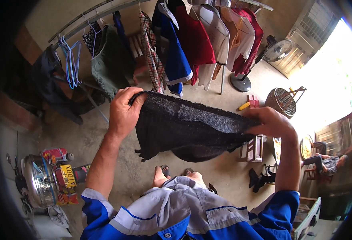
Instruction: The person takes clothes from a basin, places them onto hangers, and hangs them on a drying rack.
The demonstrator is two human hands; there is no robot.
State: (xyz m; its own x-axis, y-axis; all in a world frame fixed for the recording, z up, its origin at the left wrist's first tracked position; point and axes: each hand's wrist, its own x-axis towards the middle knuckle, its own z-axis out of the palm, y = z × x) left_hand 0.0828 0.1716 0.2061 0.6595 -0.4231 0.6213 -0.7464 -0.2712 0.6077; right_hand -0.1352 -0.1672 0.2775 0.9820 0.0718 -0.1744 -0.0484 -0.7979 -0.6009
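A black garment with a sheer, lacy band along its top is stretched out in front of me at chest height. At its left end, my left hand is closed, with the thumb and fingers pinching the upper corner. My right hand, a little blurred, grips the opposite end with the fingers pointing inward. Between the two hands the cloth sags in loose folds, and its lower edge hangs free. What kind of clothing it is, I cannot tell.
Beyond my hands, a metal clothes rack carries several garments and blue hangers. A standing fan and a wicker basket are at the far right. A motorcycle stands on the left. Another person sits at the right.
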